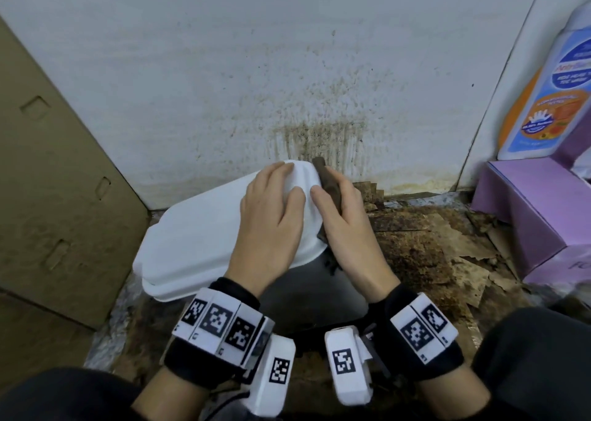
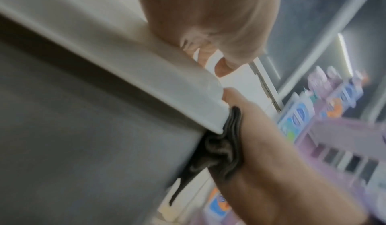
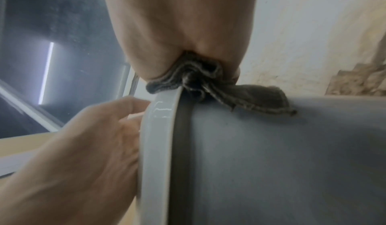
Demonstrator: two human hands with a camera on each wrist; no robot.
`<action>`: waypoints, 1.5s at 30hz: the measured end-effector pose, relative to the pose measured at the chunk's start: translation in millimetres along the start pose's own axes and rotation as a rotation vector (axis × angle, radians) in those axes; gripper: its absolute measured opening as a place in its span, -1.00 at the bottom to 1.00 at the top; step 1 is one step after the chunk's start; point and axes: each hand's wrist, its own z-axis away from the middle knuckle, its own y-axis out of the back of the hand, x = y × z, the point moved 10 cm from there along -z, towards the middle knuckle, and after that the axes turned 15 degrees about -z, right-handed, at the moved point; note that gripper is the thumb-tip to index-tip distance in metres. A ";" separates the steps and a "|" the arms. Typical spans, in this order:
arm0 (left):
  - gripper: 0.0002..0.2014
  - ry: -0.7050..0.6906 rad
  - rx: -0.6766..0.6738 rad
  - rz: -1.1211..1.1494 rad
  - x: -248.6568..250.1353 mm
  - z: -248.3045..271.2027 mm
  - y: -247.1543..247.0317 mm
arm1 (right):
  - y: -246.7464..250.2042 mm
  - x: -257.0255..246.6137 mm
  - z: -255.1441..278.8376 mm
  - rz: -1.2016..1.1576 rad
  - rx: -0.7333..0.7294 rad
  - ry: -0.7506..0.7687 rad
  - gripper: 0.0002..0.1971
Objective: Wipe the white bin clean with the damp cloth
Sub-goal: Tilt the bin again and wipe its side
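From the head view I see the white bin (image 1: 204, 228) standing on the floor against a stained, speckled white wall (image 1: 224, 68), its smooth glossy lid rounded at the corners over a matte grey body. My left hand (image 1: 271, 215) lies palm-down on the lid's far right corner, its fingers (image 1: 276, 172) straight and slightly spread, pressing flat and gripping nothing. My right hand (image 1: 343, 225) runs along the lid's right edge with the damp cloth (image 1: 326, 180) trapped between palm and rim; the cloth is dark brown-grey, ribbed and bunched into folds. In the right wrist view the cloth (image 3: 200, 79) is squeezed in the curled right hand (image 3: 177, 30) right at the lid's rim, a loose hemmed tail draping onto the grey side of the bin (image 3: 271, 162). The left wrist view, badly blurred, shows the cloth (image 2: 227, 146) wedged between the right hand (image 2: 271, 162) and the lip of the lid, one thin end hanging down. To the left of the bin leans a tan cardboard box (image 1: 48, 180) with punched slots. On the right sit a lilac carton (image 1: 527, 215) and a white bottle (image 1: 550, 94) with a blue and orange label. The floor (image 1: 415, 244) beside the bin is covered with torn, rust-stained brown sheets.
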 end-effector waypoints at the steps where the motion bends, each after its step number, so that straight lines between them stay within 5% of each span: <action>1: -0.54 0.000 0.021 0.073 1.3 0.0 1.0 | 6.7 1.0 -0.9 0.006 0.004 -0.007 -0.47; 6: -0.66 0.149 0.075 0.423 -15.1 -1.4 6.4 | 41.3 9.5 -2.0 0.007 0.040 -0.051 -0.35; 12: -0.68 0.109 0.113 -0.138 -55.6 6.0 21.4 | 80.7 9.3 -2.3 0.064 0.099 -0.068 -0.30; 15: -0.64 0.221 0.122 -0.405 -87.4 14.2 26.3 | 95.4 11.9 -0.1 0.137 0.105 -0.094 -0.20; 19: -0.43 0.483 -0.007 -0.383 -124.3 36.2 20.6 | 112.9 15.0 2.7 0.178 0.147 -0.118 -0.22; 25: 0.03 0.638 -0.233 0.005 -149.9 58.7 -9.3 | 120.4 11.7 6.2 0.247 0.175 -0.177 -0.23; 31: 0.27 0.600 -0.260 0.046 -153.8 54.3 -12.7 | 123.2 9.6 8.4 0.255 0.183 -0.173 -0.23; 45: 0.11 0.358 -0.263 0.122 -145.4 -4.1 2.1 | 109.4 19.2 62.8 0.113 0.497 -0.002 -0.02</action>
